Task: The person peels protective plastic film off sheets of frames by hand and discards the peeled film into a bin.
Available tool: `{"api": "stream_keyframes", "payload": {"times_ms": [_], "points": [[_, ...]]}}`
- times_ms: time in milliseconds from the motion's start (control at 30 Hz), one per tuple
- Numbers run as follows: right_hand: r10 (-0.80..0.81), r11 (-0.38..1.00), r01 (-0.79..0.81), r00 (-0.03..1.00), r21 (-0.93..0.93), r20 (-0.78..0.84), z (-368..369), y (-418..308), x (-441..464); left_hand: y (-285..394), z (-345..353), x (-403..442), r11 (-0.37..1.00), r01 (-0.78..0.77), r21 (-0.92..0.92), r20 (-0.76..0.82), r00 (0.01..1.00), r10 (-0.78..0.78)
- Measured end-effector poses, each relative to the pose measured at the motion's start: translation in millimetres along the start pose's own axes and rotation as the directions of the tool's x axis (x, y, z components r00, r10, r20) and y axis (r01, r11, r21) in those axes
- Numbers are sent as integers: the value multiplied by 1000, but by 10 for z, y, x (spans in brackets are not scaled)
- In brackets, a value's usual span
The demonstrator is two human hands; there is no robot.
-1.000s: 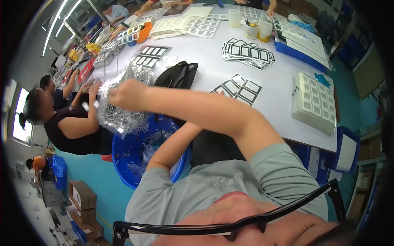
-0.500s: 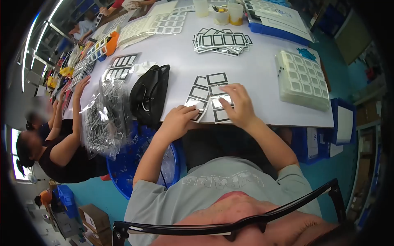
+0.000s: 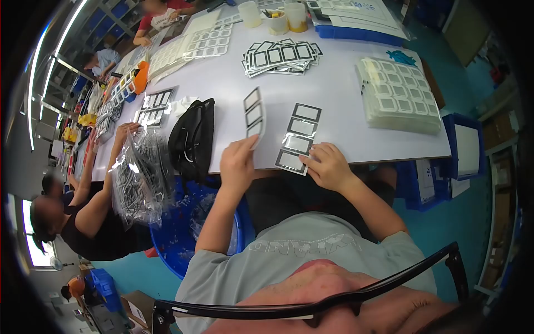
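Observation:
My left hand [image 3: 237, 164] is closed on the lower end of a black-framed strip of white rectangular panels [image 3: 253, 111], lifted and tilted edge-on above the table. Another such strip [image 3: 302, 127] lies on the table at its front edge. My right hand [image 3: 332, 168] pinches that strip at its lower right corner, thumb on top and fingers bent beside it. Further back sits a loose fanned pile of similar strips [image 3: 282, 55]. Left of my left hand is a black mesh pouch [image 3: 192, 136].
A clear bag of dark-edged pieces [image 3: 142, 181] hangs at the table edge, above a blue tub [image 3: 172, 253]. Stacked white sheets with square cells [image 3: 400, 103] stand right; cups [image 3: 276, 22] and a blue tray [image 3: 361, 36] are behind. A co-worker in black [image 3: 103, 234] sits left.
My left hand has raised its strip off the table and moved left. My right hand has come down to the near end of the other strip. The co-worker's arm has moved toward the bag.

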State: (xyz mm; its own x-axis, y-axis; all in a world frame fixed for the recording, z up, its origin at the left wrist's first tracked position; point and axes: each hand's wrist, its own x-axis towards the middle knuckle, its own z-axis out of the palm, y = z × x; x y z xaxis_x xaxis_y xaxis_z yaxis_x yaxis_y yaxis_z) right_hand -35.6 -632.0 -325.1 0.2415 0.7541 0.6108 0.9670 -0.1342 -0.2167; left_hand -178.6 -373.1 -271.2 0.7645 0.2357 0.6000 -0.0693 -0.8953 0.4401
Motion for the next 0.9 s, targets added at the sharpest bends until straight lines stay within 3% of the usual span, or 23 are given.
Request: {"api": "stream_keyframes", "payload": {"times_ms": [67, 167, 300, 333, 367, 433, 500, 567, 633, 667, 733, 833, 900], "points": [[-35, 999, 35, 999, 27, -1, 22, 3, 45, 322, 114, 2, 994, -110, -21, 154, 982, 112], [194, 976, -166, 957, 142, -216, 130, -26, -33, 447, 335, -188, 977, -210, -32, 395, 895, 205], [149, 989, -148, 983, -11, 107, -191, -41, 208, 475, 160, -97, 970, -209, -123, 358, 902, 240], [74, 997, -65, 977, -52, 202, -160, 5, 195, 398, 95, -27, 969, -214, -128, 325, 914, 244], [0, 999, 6, 982, -31, 190, -134, 67, 204, 327, 26, 57, 967, -218, -129, 291, 924, 247], [-156, 988, 156, 975, 13, 157, -113, 156, 347, 212, -120, 255, 980, -185, -73, 148, 970, 194], [-126, 991, 126, 992, -33, 3, -235, 419, 705, 10, -200, 449, 991, -101, -93, 47, 993, 106], [-83, 991, 52, 963, -125, -258, -583, 606, 1306, -205, -244, 666, 993, -23, -117, -33, 999, 19], [-162, 966, 29, 844, -259, -511, -881, 800, 1975, -480, -254, 930, 992, 74, -99, -100, 991, -84], [-157, 917, -70, 843, -394, -515, -1032, 790, 2226, -631, -255, 1080, 987, 159, -22, -92, 983, -160], [-322, 828, -70, 752, -556, -575, -971, 982, 2700, -1019, -162, 1400, 946, 323, 26, -102, 942, -319], [-251, 735, -148, 847, -661, -469, -411, 1180, 3033, -1554, -126, 1832, 837, 449, 312, -60, 889, -454], [-61, 746, -129, 964, -654, -260, 269, 1404, 3025, -2015, -78, 2009, 734, 493, 467, -60, 846, -530]]}}
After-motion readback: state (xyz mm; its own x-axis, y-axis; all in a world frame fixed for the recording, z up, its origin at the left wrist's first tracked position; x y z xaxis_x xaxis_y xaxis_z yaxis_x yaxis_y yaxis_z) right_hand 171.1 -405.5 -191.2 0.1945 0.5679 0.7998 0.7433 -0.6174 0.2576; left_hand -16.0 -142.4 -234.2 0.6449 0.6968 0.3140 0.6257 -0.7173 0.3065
